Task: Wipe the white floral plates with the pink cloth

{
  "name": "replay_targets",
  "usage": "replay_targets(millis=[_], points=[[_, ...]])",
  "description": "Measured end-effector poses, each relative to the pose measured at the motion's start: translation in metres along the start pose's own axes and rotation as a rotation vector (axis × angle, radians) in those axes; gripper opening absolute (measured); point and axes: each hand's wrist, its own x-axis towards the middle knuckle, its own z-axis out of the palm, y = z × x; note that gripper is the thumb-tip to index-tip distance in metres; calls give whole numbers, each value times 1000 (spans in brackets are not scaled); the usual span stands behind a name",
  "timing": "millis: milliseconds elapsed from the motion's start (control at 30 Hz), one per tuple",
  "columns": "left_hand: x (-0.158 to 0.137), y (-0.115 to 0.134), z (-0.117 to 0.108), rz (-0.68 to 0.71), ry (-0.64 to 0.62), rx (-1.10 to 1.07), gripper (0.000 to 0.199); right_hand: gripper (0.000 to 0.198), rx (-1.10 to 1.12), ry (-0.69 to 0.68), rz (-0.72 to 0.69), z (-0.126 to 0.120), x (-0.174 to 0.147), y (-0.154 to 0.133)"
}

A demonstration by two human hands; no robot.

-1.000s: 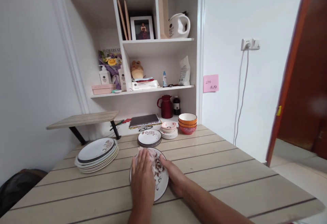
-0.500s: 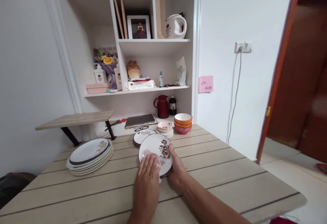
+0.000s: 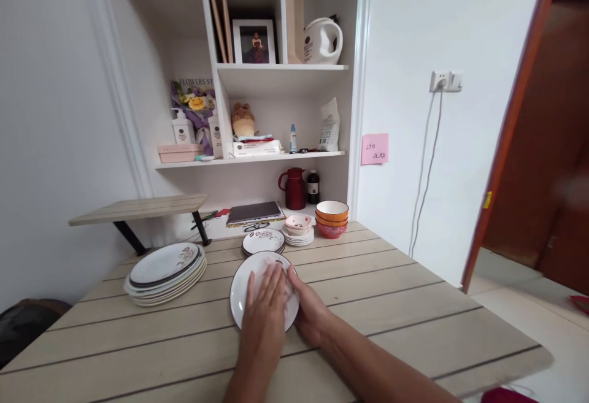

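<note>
Head camera looks down at a round white plate [image 3: 242,295] with a dark rim, lying flat on the light wooden slatted table [image 3: 391,305], roughly mid-table and a bit toward the near edge. Left hand [image 3: 265,311] lies palm-down right on top of the plate, fingers stretched out and slightly fanned, pressing a bit of white cloth or tissue [image 3: 288,286] against the plate face; only a scrap of it peeks out past the fingertips, so I can't tell which it is. Right hand [image 3: 309,311] is at the plate's right rim, fingers curled against the edge and touching it, though how far they wrap under is hidden. Just behind the plate, toward the far edge, sits a small stack of flower-pattern plates [image 3: 263,241], nearly touching it. Right of that is a pile of little saucers [image 3: 298,237] with a small pink dish [image 3: 298,223] on top, then a stack of orange and red bowls [image 3: 331,218] close to the far right corner. Over at the left side of the table there's a bigger stack of large plates [image 3: 165,268], well apart from the hands. Past the far edge stands a white shelf unit [image 3: 280,69] with a red jug [image 3: 293,188], a dark bottle [image 3: 313,187], a framed photo [image 3: 254,41] and a white kettle [image 3: 322,41]. Pink sticky note [image 3: 374,148] is on the wall to the right.
</note>
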Motion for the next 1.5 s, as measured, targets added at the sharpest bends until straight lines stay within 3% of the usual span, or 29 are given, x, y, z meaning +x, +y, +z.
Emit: replay_targets(millis=[167,300,433,600,833,1000,1167,1300,1400,1500], points=[[2,-8,-8,-309,49,114,46,53,-4,-91,-88,11,-1,11],[1,-11,-10,-420,68,147,43,53,17,-30,-83,9,2,10],[-1,-7,-8,-359,55,152,43,54,98,77,-94,-3,10,4],[-3,4,-4,-133,45,95,45,54,159,154,-132,-11,13,-8],[-2,8,-2,53,26,-24,48,61,127,-7,-49,-8,7,-6],[0,0,-5,-37,1,18,45,61,-22,-90,-66,1,0,5],[3,-7,-12,-329,-17,127,44,56,-91,-140,-113,10,-5,9],[0,-13,-12,-491,-22,213,43,54,1,-57,-94,5,2,11],[-4,-13,-9,-427,-24,225,42,52,110,56,-85,-2,10,8],[-5,-5,-4,-217,-13,178,40,52,185,151,-116,-8,14,-3]])
